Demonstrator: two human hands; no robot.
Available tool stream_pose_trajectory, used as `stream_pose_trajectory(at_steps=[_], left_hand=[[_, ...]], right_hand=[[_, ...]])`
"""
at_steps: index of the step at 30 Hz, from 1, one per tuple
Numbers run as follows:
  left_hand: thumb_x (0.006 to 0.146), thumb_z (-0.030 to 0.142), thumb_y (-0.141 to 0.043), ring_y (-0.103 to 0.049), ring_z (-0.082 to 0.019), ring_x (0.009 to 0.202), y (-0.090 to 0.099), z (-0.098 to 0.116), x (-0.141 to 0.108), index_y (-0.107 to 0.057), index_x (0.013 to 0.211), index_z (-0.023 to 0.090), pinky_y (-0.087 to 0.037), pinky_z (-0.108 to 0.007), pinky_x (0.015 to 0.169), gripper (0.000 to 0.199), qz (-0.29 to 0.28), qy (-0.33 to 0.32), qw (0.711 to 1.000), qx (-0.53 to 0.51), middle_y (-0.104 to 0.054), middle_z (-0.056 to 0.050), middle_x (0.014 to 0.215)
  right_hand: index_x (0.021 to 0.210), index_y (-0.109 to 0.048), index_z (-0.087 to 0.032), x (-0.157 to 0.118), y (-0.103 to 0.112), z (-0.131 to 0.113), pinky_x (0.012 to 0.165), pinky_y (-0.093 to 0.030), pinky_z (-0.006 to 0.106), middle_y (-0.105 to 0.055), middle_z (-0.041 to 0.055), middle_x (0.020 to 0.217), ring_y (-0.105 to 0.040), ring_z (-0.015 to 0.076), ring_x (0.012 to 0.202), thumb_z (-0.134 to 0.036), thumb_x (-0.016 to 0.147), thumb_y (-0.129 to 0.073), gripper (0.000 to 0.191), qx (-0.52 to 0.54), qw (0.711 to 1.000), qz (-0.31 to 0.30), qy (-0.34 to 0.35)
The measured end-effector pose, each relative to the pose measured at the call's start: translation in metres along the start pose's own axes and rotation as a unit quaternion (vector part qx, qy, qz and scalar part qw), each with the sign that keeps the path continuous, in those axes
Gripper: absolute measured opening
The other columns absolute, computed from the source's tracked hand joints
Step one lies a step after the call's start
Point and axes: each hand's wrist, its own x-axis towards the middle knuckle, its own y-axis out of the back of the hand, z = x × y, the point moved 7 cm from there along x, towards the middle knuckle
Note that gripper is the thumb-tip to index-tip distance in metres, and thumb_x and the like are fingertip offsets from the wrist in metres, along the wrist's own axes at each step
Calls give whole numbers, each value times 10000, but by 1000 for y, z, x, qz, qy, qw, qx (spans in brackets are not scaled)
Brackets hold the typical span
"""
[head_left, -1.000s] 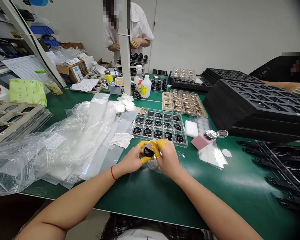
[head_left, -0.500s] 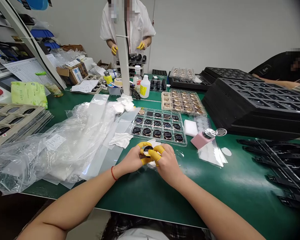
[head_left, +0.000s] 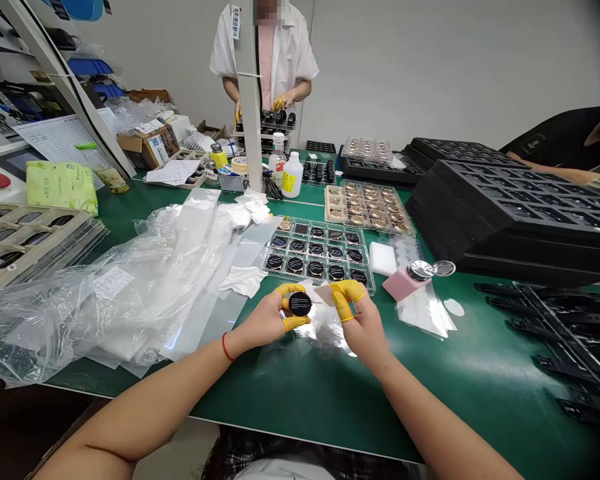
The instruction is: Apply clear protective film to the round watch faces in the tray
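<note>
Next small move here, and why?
Probably put down the pale film piece pinched in the right hand. The left hand holds the black disc with its printed face up, so freeing the right hand looks sensible before handling the disc further or reaching the tray just beyond.

Bright, even light; dark, stretched, fisheye-bent corners.
</note>
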Motion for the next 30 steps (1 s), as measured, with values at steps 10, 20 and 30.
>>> stream_pose_trajectory(at_steps=[10,20,30], left_hand=[[759,274,-668,-639,-190,872,-3,4,-2,-487,1150,184,-509,-301,778,440,-38,-40,997,44,-652,-61,1001],[763,275,-668,-629,-182,865,-8,11,-5,-495,1149,188,-510,-286,771,432,-52,-55,997,30,-647,-50,989],[739,287,-702,-584,-160,820,-11,1,-1,-449,1194,198,-490,-297,750,528,-74,-22,997,-24,-605,-43,944]], right_hand=[[1014,-588,-208,-24,-28,-36,1040,-234,548,-661,69,1025,-501,262,1119,-108,853,-470,223,-181,968,-40,168],[926,-586,-216,-14,-25,-37,1026,-268,480,-646,44,888,-544,216,940,-102,817,-485,187,-193,962,27,194],[902,-606,-222,10,-19,-6,920,-369,443,-654,49,840,-552,215,834,-187,854,-424,192,-119,989,0,88]])
